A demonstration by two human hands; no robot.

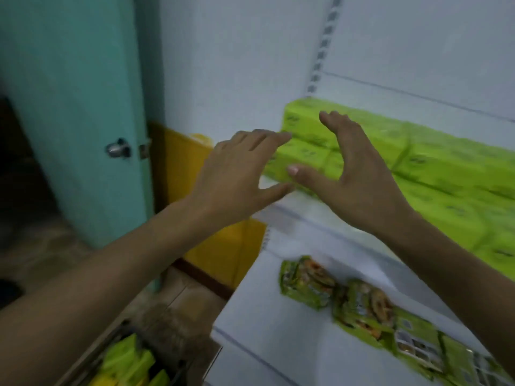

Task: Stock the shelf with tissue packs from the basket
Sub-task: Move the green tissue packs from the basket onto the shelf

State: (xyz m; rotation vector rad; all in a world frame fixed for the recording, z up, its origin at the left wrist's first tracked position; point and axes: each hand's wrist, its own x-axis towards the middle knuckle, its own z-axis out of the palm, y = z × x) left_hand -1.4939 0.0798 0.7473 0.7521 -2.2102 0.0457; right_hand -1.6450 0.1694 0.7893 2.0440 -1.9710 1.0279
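My left hand [239, 171] is flat with the fingers spread, its fingertips at the near end of the row of tissue packs [418, 162]; my right hand [359, 176] is spread too, fingers arched over the top of the row and thumb stretched across its front face. Neither hand is holding a pack, so I read this as squaring up the stack rather than placing anything. The frame is blurred, so I can't say for sure whether either palm is pressing on the wrapping or just hovering over it. The bright green packs sit stacked at least two high on the white shelf [289, 215], running from the hands off to the right edge of view, so a good part of the stocking looks done. It isn't finished: down at the lower left the basket [93, 353] has several green packs [125, 363] lying in it, and there is bare shelf in front of the row. On the lower shelf [264, 316] a line of snack packets [362, 305] lies flat, out of the way. To the left stand a teal door [83, 107] with a metal knob [118, 148] and a yellow panel [178, 162]. Nothing blocks the way from basket to shelf.
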